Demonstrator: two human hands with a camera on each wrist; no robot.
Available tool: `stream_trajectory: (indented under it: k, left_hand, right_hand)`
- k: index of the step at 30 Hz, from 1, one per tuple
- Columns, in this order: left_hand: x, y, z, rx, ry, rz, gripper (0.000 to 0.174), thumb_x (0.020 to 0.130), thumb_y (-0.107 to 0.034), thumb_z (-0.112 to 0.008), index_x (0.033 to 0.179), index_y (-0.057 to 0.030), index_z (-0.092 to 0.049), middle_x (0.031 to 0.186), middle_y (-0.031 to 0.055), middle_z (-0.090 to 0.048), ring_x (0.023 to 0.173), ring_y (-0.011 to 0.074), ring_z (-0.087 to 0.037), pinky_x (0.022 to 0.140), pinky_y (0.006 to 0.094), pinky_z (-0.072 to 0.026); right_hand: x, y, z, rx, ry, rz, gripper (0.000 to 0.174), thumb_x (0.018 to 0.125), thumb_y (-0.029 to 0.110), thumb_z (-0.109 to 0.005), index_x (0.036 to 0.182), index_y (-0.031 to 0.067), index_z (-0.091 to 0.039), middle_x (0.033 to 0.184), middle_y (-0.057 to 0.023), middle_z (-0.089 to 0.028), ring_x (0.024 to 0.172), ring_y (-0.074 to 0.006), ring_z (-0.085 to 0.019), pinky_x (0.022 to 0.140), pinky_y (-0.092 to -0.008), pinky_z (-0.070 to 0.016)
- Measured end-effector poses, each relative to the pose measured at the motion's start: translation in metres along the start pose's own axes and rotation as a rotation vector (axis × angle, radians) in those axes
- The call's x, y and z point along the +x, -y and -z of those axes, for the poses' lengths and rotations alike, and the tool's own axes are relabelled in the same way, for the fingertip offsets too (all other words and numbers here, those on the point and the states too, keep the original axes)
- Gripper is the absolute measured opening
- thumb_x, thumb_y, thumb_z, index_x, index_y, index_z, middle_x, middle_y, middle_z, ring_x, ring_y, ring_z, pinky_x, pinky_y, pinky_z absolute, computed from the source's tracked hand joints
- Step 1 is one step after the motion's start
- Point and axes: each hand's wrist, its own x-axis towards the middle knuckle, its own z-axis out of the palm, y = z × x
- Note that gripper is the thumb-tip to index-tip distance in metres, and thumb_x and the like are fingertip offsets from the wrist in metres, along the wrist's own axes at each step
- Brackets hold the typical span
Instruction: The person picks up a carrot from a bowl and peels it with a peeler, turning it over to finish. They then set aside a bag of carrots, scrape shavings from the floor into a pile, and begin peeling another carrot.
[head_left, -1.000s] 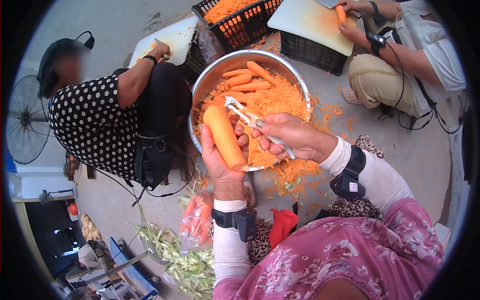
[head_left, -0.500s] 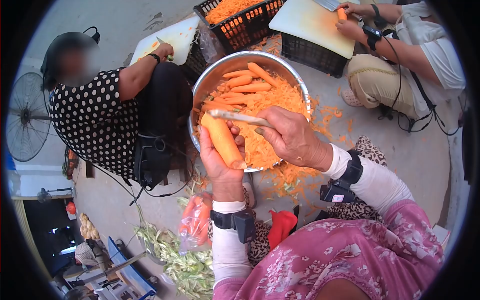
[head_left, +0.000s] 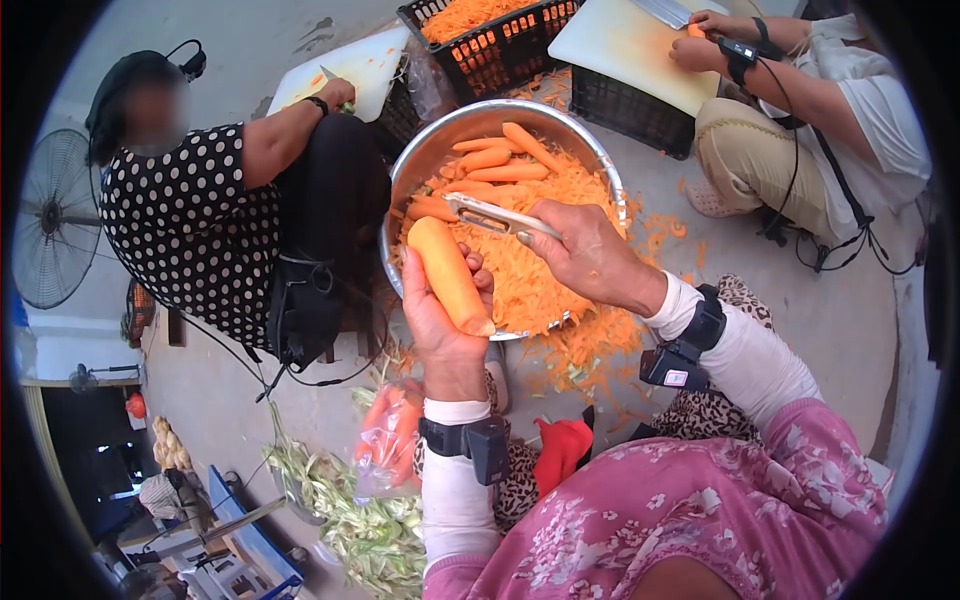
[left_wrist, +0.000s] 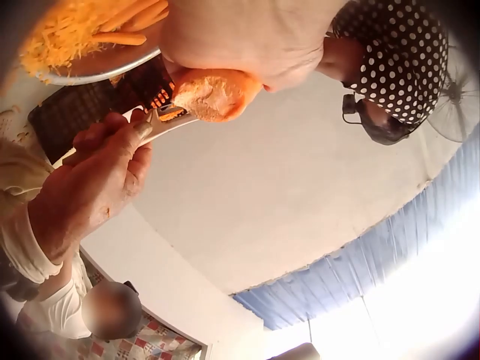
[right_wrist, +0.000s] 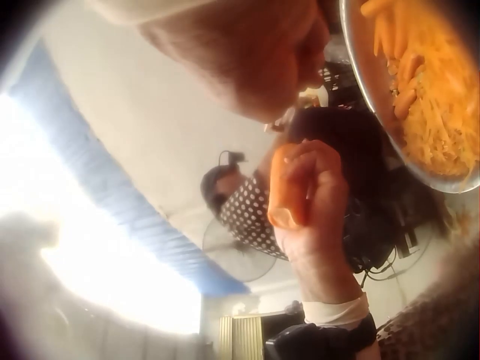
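Note:
My left hand [head_left: 440,330] grips a thick, peeled-looking carrot [head_left: 450,275], its fingers wrapped round the far side. The carrot leans up and to the left, with its blunt cut end toward me; that end [left_wrist: 217,97] faces the left wrist camera. My right hand [head_left: 595,255], back upward, holds a peeler [head_left: 510,217] by its pale handle. The peeler's head points left, just above and to the right of the carrot's upper end. Beneath both hands stands a metal basin [head_left: 425,157] with carrot shreds [head_left: 520,310] and several whole carrots [head_left: 508,173].
Beyond the basin are a black crate [head_left: 505,50] of shreds and two cutting boards [head_left: 600,45], with a person seated at each. Shreds litter the floor right of the basin. A plastic bag of carrots [head_left: 390,430] and pale green leaves [head_left: 365,520] lie near my left forearm.
My right hand has turned from palm up to back up. The peeler swung over the carrot's upper end, then shifted slightly up and right. My left hand keeps its grip on the carrot.

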Motion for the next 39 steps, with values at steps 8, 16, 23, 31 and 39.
stream_trajectory:
  k: [8, 16, 23, 31, 39]
  left_hand:
    - [-0.008, -0.001, -0.003, 0.116, 0.043, -0.008, 0.042, 0.096, -0.042, -0.043, 0.113, -0.0053, -0.053, 0.099, 0.0121, -0.059, 0.081, 0.0216, -0.058, 0.06, 0.0298, -0.0474]
    - [-0.018, -0.002, -0.009, 0.195, 0.061, 0.055, 0.05, 0.096, -0.048, -0.041, 0.115, -0.0023, -0.052, 0.097, 0.0148, -0.062, 0.081, 0.0247, -0.06, 0.065, 0.0337, -0.05]
    - [-0.012, -0.006, 0.008, 0.096, 0.313, 0.227, 0.054, 0.094, -0.049, -0.043, 0.117, -0.0004, -0.048, 0.097, 0.0128, -0.053, 0.076, 0.0206, -0.049, 0.056, 0.0278, -0.0416]
    - [-0.019, -0.004, -0.012, 0.165, 0.233, 0.163, 0.062, 0.092, -0.053, -0.047, 0.131, -0.0051, -0.039, 0.094, 0.0118, -0.045, 0.075, 0.0186, -0.041, 0.054, 0.024, -0.0384]
    - [-0.019, -0.007, -0.009, 0.112, 0.052, 0.096, 0.053, 0.092, -0.05, -0.048, 0.118, -0.0033, -0.049, 0.095, 0.0134, -0.056, 0.076, 0.0209, -0.051, 0.057, 0.0296, -0.0452]
  right_hand:
    - [-0.007, 0.01, -0.002, 0.068, 0.066, 0.24, 0.022, 0.088, 0.021, -0.056, 0.082, 0.0002, -0.05, 0.072, -0.0187, -0.052, 0.072, -0.0389, -0.056, 0.062, -0.0455, -0.0432]
    - [-0.008, 0.011, -0.001, 0.082, 0.114, 0.322, 0.019, 0.087, 0.021, -0.056, 0.087, 0.0026, -0.05, 0.076, -0.0147, -0.053, 0.074, -0.0369, -0.056, 0.063, -0.0445, -0.0449]
    - [0.005, 0.0, 0.003, -0.157, -0.028, 0.27, 0.016, 0.088, 0.02, -0.055, 0.085, 0.005, -0.053, 0.074, -0.0156, -0.055, 0.071, -0.0381, -0.057, 0.059, -0.0457, -0.0458]
    - [0.019, -0.016, 0.01, -0.015, -0.137, 0.067, 0.022, 0.087, 0.02, -0.06, 0.08, -0.0004, -0.055, 0.063, -0.018, -0.051, 0.06, -0.0359, -0.053, 0.056, -0.0406, -0.0422]
    - [-0.01, 0.009, -0.001, 0.057, 0.167, 0.301, 0.021, 0.087, 0.024, -0.056, 0.083, 0.0038, -0.051, 0.071, -0.0155, -0.053, 0.07, -0.0377, -0.057, 0.06, -0.0447, -0.0437]
